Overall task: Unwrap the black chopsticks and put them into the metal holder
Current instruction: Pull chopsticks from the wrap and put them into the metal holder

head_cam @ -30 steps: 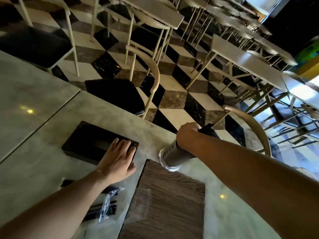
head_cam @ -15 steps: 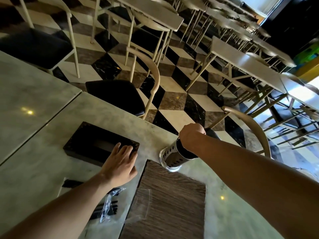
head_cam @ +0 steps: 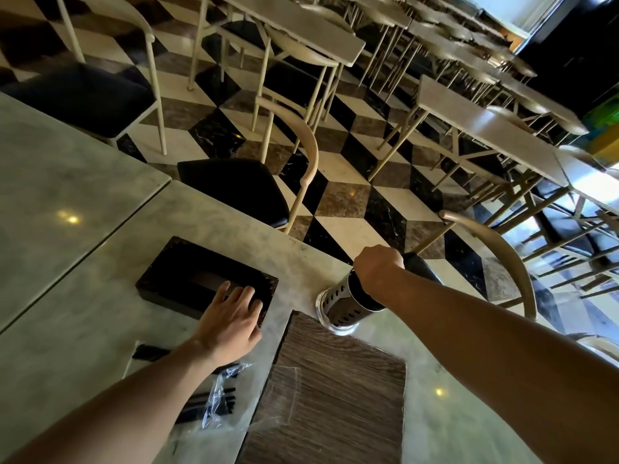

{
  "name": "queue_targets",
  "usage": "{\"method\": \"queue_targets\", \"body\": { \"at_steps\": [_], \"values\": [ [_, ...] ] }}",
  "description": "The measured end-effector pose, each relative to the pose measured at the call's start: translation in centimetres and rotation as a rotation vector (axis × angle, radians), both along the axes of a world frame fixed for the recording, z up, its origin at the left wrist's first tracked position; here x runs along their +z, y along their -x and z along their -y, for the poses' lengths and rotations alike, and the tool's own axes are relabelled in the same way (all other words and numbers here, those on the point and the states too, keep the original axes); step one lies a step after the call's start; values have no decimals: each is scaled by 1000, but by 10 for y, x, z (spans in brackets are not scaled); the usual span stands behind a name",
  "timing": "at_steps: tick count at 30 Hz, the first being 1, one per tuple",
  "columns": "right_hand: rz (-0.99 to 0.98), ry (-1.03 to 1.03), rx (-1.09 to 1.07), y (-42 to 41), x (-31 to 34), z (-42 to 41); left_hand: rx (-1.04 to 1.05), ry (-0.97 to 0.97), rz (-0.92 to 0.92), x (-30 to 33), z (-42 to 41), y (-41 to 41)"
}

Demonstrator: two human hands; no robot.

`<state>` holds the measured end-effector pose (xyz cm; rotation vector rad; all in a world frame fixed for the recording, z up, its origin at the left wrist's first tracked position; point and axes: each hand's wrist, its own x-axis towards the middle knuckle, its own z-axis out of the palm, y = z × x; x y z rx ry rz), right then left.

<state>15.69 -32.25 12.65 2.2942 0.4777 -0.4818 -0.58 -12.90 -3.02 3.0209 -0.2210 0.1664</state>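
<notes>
The perforated metal holder stands on the marble table near its far edge. My right hand is closed in a fist right over the holder's mouth, gripping black chopsticks whose dark ends stick out beyond the knuckles. Their lower part is hidden by my hand and the holder. My left hand lies flat, fingers apart, on a black box. More black chopsticks in a torn clear wrapper lie by my left forearm.
A dark wooden placemat lies in front of the holder, with a clear empty wrapper on its left part. Beige chairs with black seats stand beyond the table edge. Other tables fill the room behind.
My right hand has sunk a little closer to the holder's mouth with the chopsticks. My left hand has stayed on the black box.
</notes>
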Motion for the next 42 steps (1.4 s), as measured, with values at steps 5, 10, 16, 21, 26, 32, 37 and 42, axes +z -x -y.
{"method": "queue_targets", "body": {
  "at_steps": [5,10,16,21,26,32,37,42],
  "values": [
    [43,-149,-46,7,-10,3,7,-18,-4,-2,-1,3],
    [58,-315,-138,13,-12,-5,-5,-24,17,-1,1,5],
    [60,-159,-65,16,-2,-2,7,-1,33,4,-4,5],
    [75,-266,-143,20,2,5,-37,8,73,5,-9,21],
    [53,-112,-186,28,25,1,-239,-26,82,2,-29,54],
    [220,-55,133,61,37,-29,-309,-16,-19,-3,-48,99],
    [141,-364,317,108,18,-51,-262,-41,-123,-10,-52,126],
    [-289,-509,296,172,-55,-55,-77,-91,-376,-26,-51,134]
  ]
}}
